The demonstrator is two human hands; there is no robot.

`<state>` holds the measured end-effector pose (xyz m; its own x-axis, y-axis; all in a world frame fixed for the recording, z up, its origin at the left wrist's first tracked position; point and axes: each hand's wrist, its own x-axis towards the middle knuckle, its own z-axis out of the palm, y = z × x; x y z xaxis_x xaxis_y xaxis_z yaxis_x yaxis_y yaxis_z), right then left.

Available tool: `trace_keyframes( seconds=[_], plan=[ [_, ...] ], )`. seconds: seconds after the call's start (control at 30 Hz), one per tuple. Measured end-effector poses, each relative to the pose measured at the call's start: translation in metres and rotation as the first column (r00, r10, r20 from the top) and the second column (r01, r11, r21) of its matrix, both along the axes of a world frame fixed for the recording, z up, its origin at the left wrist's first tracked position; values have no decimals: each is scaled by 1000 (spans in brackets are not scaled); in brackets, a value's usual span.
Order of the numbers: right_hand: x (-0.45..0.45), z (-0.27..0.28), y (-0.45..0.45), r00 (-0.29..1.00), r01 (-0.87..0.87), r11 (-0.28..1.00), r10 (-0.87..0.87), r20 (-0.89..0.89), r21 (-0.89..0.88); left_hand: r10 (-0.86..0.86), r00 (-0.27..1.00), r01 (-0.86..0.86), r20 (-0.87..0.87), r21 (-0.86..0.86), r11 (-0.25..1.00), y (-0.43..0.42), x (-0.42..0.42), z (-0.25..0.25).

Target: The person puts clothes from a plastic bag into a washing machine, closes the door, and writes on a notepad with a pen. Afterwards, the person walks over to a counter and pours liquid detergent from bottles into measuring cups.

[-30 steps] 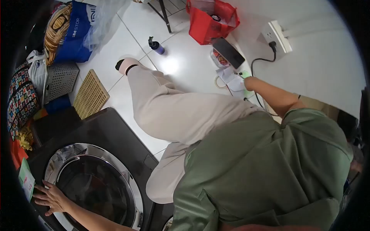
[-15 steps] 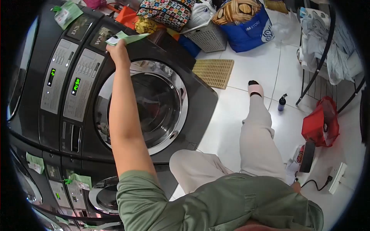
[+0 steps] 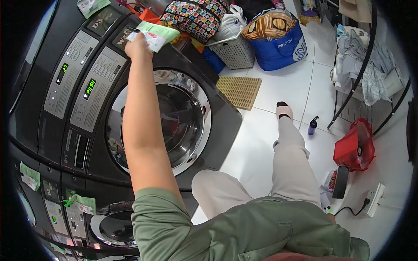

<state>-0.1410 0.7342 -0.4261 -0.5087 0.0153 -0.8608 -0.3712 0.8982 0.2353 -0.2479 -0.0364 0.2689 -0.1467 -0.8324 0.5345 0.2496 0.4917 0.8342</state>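
My left hand (image 3: 140,47) reaches out to the top corner of a dark front-loading washing machine (image 3: 217,145). Its fingers are closed on a paper slip (image 3: 156,35), green and white with red print, beside a black clip (image 3: 133,29). Below the hand is the machine's control panel (image 3: 98,85), lit with "PUSH", and its round glass door (image 3: 178,126) is closed. Only a sliver of my right hand (image 3: 332,217) shows at my right side, near white and green paper (image 3: 325,202); its fingers are hidden.
Other machines carry green slips (image 3: 30,176). A patterned bag (image 3: 193,19), a grey basket (image 3: 235,52) and a blue bag (image 3: 281,50) stand behind. Near my foot are a yellow mat (image 3: 239,91) and a purple bottle (image 3: 312,126). A red bag (image 3: 355,148) and a clothes rack (image 3: 357,82) are at right.
The slip in my left hand has turned, so more of its white printed face shows. The hand stays by the machine's top corner, and the whole view has shifted slightly.
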Motion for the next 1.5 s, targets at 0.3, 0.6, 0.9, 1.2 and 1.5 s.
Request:
trace_keyframes(
  seconds=[0.3,0.6,0.9,1.2,1.5],
  plan=[
    [-29,251,-52,974,206,955,-178,141,-212,-814,580,789,34,227,571,124,44,-54],
    [-89,415,-195,738,93,-584,-503,450,-806,-863,382,651,330,566,505,341,120,-328],
    [-72,349,-297,555,402,-867,-26,831,-295,-497,350,733,794,98,673,377,149,-320],
    [-67,347,-297,543,388,-766,-260,799,-512,-667,359,612,653,376,696,373,158,-327],
    [-49,355,-297,710,173,-668,-425,562,-724,-780,578,457,238,698,552,355,149,-340]
  ],
)
